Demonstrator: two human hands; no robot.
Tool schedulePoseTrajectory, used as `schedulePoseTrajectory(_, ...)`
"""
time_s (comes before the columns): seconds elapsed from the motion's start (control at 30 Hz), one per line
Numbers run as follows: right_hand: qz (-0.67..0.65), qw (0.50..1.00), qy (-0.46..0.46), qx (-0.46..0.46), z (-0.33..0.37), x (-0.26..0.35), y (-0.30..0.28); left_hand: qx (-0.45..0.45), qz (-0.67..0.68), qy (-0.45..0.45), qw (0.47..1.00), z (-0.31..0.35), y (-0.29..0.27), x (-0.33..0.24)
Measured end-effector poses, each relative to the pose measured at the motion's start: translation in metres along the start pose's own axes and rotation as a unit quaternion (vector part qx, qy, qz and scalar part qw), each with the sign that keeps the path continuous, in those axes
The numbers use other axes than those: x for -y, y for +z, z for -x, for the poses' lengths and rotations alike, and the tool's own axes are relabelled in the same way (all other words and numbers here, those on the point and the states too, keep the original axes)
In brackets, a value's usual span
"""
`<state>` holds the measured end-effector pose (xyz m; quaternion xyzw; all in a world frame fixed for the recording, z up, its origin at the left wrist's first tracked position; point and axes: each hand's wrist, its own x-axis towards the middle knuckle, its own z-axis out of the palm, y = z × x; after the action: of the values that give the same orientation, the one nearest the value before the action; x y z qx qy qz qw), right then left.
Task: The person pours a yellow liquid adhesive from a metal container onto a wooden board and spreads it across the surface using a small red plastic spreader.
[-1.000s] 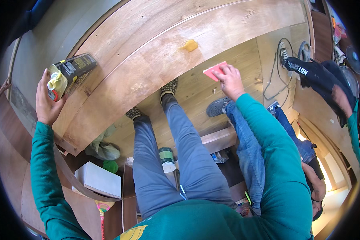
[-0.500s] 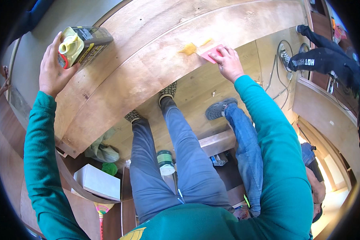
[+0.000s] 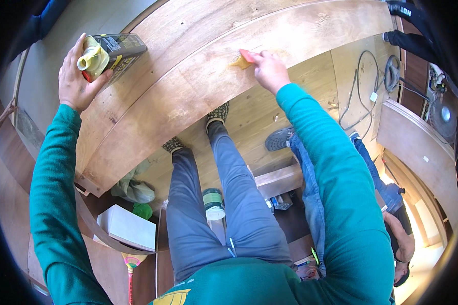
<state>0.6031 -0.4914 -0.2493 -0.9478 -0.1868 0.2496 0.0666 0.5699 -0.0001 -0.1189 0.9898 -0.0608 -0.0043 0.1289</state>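
Over my feed I see a crumpled grey-green sheet [image 3: 136, 190] at the left edge of the floor [image 3: 315, 81] and a green-and-white tub [image 3: 213, 199] near its closest edge. A white box [image 3: 130, 226] sits beside a curved wooden rim [image 3: 87, 216], near a broom [image 3: 132, 261]; far right, I spot a fan [image 3: 445, 114].

We are wearing deep green sleeves [image 3: 336, 178] and grey trousers [image 3: 188, 218], while our footwear [image 3: 218, 113] is showing a light pattern over dark. We are seeing a dark can [image 3: 126, 46] with yellow markings, a pale yellow top [image 3: 97, 55] and a patch of red. The tabletop [image 3: 163, 104] is showing pinkish tan, with streaky grain. An amber smear [image 3: 238, 63] is looking glossy gold, and a pad [image 3: 247, 55] is appearing coral pink. A tub [image 3: 213, 198] is displaying green and white, a box [image 3: 130, 227] is showing white, a broom [image 3: 132, 260] is mixing pink, yellow and red, and someone's jeans [image 3: 306, 188] are looking blue.
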Motion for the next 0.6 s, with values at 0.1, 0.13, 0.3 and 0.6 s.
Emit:
schedulePoseTrajectory(0.1,0.043,0.995,-0.081,0.030,0.014,0.002,0.001,0.002,0.015,0.000,1.000,-0.003,0.001,0.000)
schedulePoseTrajectory(0.13,0.059,0.991,-0.111,0.043,0.021,-0.001,0.001,0.003,0.023,0.001,1.000,-0.004,0.001,-0.001)
schedulePoseTrajectory(0.3,0.161,0.967,-0.182,0.076,0.044,-0.040,-0.011,0.000,0.024,0.003,1.000,-0.003,-0.002,-0.003)
schedulePoseTrajectory(0.6,0.085,0.994,-0.044,-0.048,0.000,-0.076,-0.043,-0.003,0.030,0.001,1.000,-0.004,-0.002,-0.004)
